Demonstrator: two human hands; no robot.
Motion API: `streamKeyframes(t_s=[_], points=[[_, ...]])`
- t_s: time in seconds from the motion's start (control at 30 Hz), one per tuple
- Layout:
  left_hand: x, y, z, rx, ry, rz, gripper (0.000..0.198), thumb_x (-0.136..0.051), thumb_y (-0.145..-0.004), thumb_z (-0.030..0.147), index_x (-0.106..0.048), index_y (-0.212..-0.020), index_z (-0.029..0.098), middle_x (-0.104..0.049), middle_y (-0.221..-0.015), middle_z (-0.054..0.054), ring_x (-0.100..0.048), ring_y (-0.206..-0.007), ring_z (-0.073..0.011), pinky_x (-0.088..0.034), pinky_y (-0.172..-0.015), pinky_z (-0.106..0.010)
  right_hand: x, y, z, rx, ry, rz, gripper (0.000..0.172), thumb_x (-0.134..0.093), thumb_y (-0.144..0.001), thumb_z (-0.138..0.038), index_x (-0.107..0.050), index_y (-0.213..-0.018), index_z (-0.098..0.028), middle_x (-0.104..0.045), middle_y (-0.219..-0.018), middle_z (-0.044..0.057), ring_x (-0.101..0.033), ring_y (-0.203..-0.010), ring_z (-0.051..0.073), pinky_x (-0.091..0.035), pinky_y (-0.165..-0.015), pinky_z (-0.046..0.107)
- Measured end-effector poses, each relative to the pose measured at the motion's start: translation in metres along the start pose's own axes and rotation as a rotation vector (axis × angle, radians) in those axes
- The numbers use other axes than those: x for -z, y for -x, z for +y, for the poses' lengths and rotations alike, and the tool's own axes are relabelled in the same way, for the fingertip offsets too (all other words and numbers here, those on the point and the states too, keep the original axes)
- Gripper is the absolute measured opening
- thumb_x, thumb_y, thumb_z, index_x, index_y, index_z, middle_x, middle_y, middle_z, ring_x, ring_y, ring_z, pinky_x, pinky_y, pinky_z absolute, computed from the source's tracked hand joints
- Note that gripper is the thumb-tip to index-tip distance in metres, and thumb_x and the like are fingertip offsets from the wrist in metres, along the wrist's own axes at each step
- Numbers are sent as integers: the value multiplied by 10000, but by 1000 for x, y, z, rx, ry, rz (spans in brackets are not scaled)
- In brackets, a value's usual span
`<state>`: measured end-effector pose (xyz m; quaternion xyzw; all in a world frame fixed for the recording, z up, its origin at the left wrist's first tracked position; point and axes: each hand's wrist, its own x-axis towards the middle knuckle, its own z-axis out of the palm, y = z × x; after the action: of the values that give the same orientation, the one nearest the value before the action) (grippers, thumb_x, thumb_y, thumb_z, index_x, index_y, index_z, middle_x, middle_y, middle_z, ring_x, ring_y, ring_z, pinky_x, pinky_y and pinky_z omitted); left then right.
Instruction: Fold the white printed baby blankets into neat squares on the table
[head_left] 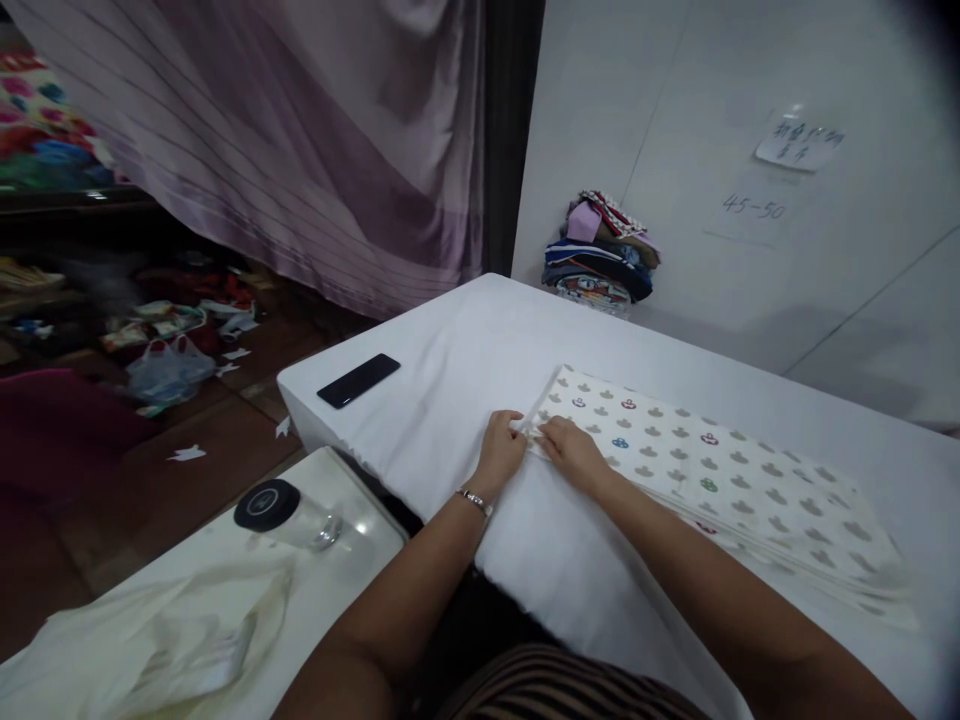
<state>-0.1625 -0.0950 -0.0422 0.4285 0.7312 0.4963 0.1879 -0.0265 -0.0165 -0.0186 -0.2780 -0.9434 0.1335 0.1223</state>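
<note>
A white cloth (679, 465) printed with grey, red, blue and green motifs lies folded in a long strip of several layers on the white-covered table (457, 350). My left hand (501, 448) is closed at the cloth's near left corner, its thumb and fingers pinching the edge. Right beside it, my right hand (574, 450) lies over the same corner, with its fingertips pinched on the fabric. The two hands almost touch. Part of the corner is hidden beneath my fingers.
A black phone (359, 381) lies at the table's left end. On the lower left, a white side table (352, 505) bears a black-lidded clear cup (300, 520) and a pale cloth (172, 625). Folded clothes (600, 255) are stacked by the wall; a purple curtain (360, 130) hangs behind.
</note>
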Motion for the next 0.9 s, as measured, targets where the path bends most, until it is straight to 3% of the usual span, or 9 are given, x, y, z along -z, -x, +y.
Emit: streamKeyframes(t_s=[0.17,0.3,0.43,0.53,0.63,0.73,0.83,0.9], points=[[-1,-1,-2,-6,-41,0,309,-504,-713,15,-580,-975,159,-554,-1064,-54,-552,-725,-99,-481,-743,-246,-6,4,-7,40,64,21,268,-397,-956,-270,-615,-1075,-169,-605,-1014,92,-536,-959,212,-436,-811,309],[-1,0,1,-71,-139,7,306,-485,-722,16,-586,-968,167,-576,-1046,-51,-568,-775,-119,-470,-781,-261,-12,3,-8,88,166,13,261,-403,-943,-247,-643,-1013,-170,-609,-977,105,-532,-923,232,-440,-800,343],[0,-1,8,-101,-261,-29,144,-507,-826,183,-607,-930,182,-616,-976,-43,-579,-791,-151,-452,-781,-291,-16,0,-12,77,181,30,260,-406,-942,-251,-647,-1013,-184,-616,-968,105,-541,-918,230,-445,-799,348],[3,-4,14,-116,-366,-102,140,-494,-859,241,-622,-848,187,-627,-912,-37,-578,-833,-166,-429,-761,-281,-11,9,-13,83,153,57,263,-432,-934,-273,-617,-1098,-183,-628,-1011,105,-546,-962,235,-446,-836,354],[7,-8,16,-117,-442,-161,152,-484,-859,221,-630,-832,189,-627,-903,-35,-574,-823,-163,-414,-730,-271,3,38,1,112,121,84,292,-431,-929,-274,-596,-1156,-193,-635,-1099,101,-551,-1013,233,-442,-888,351],[9,-8,18,-147,-489,-178,175,-472,-867,217,-643,-837,194,-630,-935,-46,-568,-862,-184,-413,-737,-290,21,89,32,78,111,116,315,-388,-933,-243,-611,-1149,-189,-627,-1163,116,-551,-1054,239,-432,-932,371],[9,-5,21,-300,-520,-131,188,-479,-884,236,-655,-834,194,-634,-970,-62,-538,-961,-217,-408,-824,-328,36,144,68,-15,120,183,347,-342,-946,-246,-624,-1138,-181,-631,-1138,146,-560,-1037,269,-445,-909,436],[4,-2,25,-468,-522,-162,170,-508,-888,261,-666,-860,205,-636,-1005,-60,-517,-1017,-221,-389,-882,-344,42,172,85,-72,145,237,333,-362,-948,-262,-632,-1131,-199,-636,-1122,131,-565,-1031,266,-449,-898,431]])
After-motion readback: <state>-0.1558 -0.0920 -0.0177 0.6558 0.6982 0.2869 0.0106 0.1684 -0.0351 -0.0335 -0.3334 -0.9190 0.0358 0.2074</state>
